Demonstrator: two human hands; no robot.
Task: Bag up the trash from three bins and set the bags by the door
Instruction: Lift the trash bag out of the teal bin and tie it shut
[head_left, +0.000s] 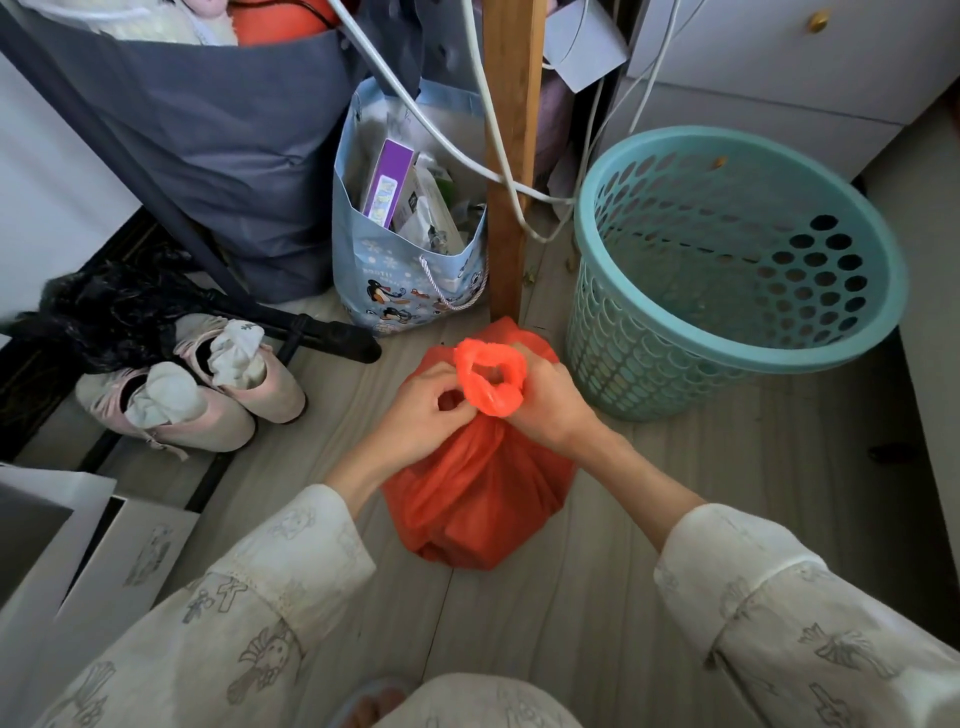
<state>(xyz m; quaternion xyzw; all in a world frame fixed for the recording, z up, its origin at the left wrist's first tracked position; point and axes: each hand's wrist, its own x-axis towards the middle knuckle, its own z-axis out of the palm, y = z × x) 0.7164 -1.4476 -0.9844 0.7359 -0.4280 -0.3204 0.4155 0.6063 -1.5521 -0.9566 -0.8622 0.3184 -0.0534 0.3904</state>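
A penguin-print gift bag (410, 260) stands beside a wooden post (511, 156), pink slippers (192, 389) well left.

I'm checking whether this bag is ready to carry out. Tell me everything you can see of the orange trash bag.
The orange trash bag is thin, crinkled, slightly see-through plastic, full and rounded, sitting on the pale wood-look floor near the teal bin. Its neck is gathered and twisted, with one handle standing up as an open loop. The left hand and right hand both pinch the neck; the knot does not look finished. Its contents cannot be seen.
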